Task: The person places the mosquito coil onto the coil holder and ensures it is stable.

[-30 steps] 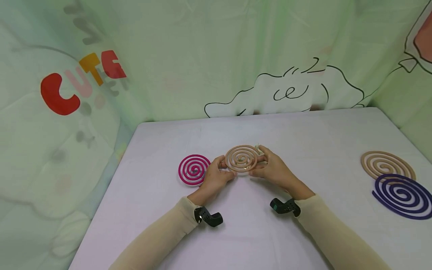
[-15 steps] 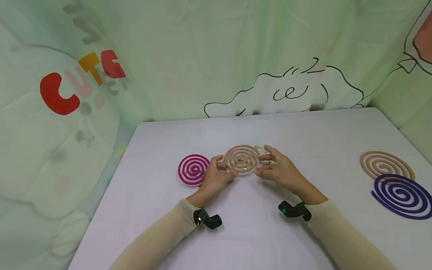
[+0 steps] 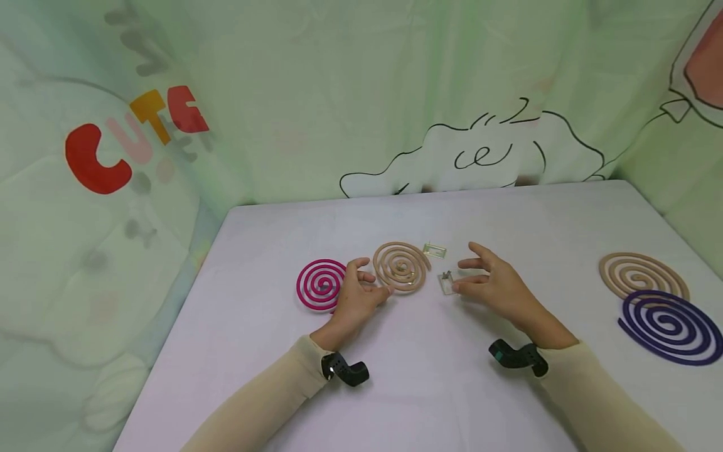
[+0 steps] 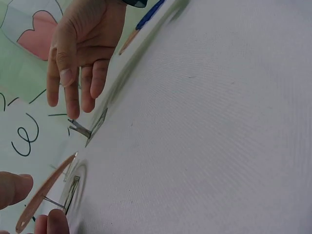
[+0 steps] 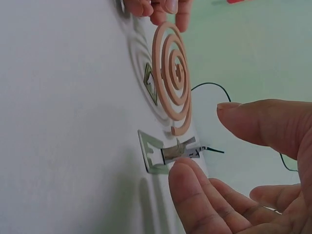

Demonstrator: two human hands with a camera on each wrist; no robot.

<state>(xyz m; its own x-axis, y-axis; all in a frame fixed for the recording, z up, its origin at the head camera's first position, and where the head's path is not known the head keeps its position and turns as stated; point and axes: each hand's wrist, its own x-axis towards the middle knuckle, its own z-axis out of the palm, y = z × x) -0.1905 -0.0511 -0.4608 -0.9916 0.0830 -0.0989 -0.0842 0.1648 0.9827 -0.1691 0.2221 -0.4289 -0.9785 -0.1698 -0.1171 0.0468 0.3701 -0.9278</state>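
On the desk (image 3: 418,383), raised above its surface, the middle tan coil (image 3: 401,267). Just beside its left edge, left grip (image 3: 357,300), released; contact unclear. To its right, right grip (image 3: 499,290), grasping nothing, near a small stand (image 3: 446,283). To its left, also a pink coil (image 3: 322,284).

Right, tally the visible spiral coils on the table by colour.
Pink coil: 1
Tan: 2, the middle coil and the far right coil
Dark blue coil: 1
Total: 4
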